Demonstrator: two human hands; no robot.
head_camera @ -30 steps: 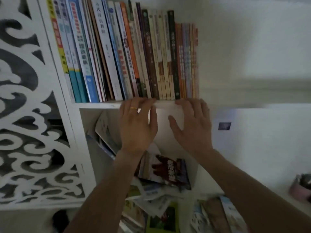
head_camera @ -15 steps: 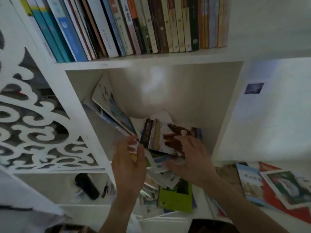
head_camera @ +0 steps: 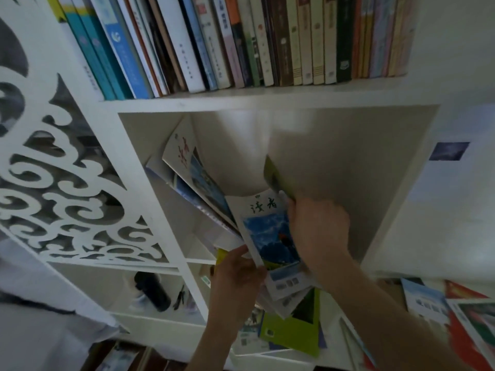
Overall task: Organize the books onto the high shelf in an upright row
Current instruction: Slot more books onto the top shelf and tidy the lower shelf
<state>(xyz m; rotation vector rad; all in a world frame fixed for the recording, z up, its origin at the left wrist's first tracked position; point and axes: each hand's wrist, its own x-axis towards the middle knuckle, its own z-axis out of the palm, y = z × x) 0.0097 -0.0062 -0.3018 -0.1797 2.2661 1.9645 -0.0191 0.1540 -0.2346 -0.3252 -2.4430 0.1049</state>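
Observation:
A row of upright books [head_camera: 241, 41] fills the left part of the high shelf [head_camera: 267, 99]. In the cubby below, a magazine with a blue cover [head_camera: 270, 231] is tilted up between my hands. My left hand [head_camera: 235, 274] grips its lower left edge. My right hand [head_camera: 317, 226] holds its right side together with a thin green-edged booklet [head_camera: 276, 180] that sticks up behind. More magazines [head_camera: 195, 180] lean against the cubby's left wall. A loose pile with a lime-green book [head_camera: 292, 333] lies underneath.
A white carved fretwork panel [head_camera: 61, 183] stands on the left. A dark bottle [head_camera: 152, 290] sits in the low left cubby. Several magazines [head_camera: 455, 311] are spread on the surface at lower right. The high shelf has free room right of the row.
Both hands dropped from the high shelf's edge into the cubby below. They took hold of the blue-cover magazine and raised it off the pile. The view tilted downward.

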